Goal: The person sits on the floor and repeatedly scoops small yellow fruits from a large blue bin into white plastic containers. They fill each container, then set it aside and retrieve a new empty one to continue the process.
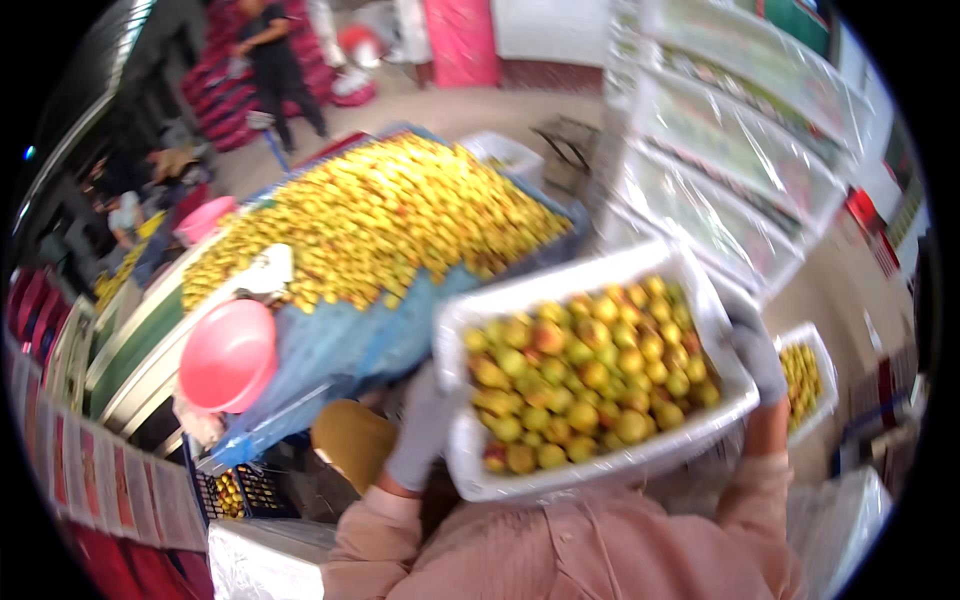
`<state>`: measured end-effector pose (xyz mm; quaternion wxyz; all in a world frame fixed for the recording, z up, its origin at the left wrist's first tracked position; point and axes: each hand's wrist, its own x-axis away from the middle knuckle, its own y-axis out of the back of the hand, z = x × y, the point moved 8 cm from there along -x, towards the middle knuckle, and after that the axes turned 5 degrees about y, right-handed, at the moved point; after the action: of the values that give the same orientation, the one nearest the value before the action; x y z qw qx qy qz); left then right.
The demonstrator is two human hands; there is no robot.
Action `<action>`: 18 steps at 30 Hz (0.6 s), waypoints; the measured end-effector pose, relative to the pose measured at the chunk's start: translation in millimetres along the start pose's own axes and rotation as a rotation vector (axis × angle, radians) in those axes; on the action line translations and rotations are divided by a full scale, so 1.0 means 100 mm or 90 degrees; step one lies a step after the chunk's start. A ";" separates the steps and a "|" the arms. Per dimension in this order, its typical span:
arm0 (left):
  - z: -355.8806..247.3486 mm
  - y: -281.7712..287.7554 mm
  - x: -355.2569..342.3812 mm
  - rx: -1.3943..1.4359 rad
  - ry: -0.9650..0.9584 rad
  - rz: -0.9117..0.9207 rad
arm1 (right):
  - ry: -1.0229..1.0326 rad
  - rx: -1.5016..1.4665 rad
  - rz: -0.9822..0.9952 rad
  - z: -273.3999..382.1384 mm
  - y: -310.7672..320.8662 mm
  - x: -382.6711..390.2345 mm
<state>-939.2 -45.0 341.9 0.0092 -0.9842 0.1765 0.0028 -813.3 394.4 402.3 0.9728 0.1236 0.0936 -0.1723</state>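
Note:
A white foam box, full of small round yellow-green fruit with a red blush, is held in front of my body. It sits slightly tilted, its right end higher. Around its left end is my left hand in a grey glove, the fingers mostly hidden behind the wall. My right hand, gloved too, grips the opposite end. Beyond the box, a big heap of the same fruit covers a table spread with blue plastic sheeting.
A pink basin rests at the table's left edge. Clear-wrapped stacked boxes rise at the right. Another fruit-filled white box stands low on the right, a dark crate low on the left. A person stands far back.

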 end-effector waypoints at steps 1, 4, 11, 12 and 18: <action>0.30 -0.04 -0.13 -0.093 -0.075 -0.014 | -0.005 -0.026 -0.011 -0.43 0.27 -0.04; 0.84 -0.34 -0.24 -0.138 0.017 0.040 | -0.095 -0.024 -0.078 -0.86 0.41 0.16; 0.58 -0.23 -0.09 -0.220 0.114 0.063 | -0.090 -0.180 -0.034 -1.19 0.08 0.29; 0.55 -0.23 -0.20 -0.265 0.119 0.052 | -0.080 -0.223 -0.063 -1.15 0.12 0.34; 0.55 -0.20 -1.09 -0.251 -0.124 -0.010 | -0.014 -0.393 -0.308 -1.79 0.26 0.95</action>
<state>-1034.4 12.7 288.2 -0.1663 -0.9634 0.1634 0.1320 -740.7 437.6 215.5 0.8966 -0.2021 0.1569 -0.3615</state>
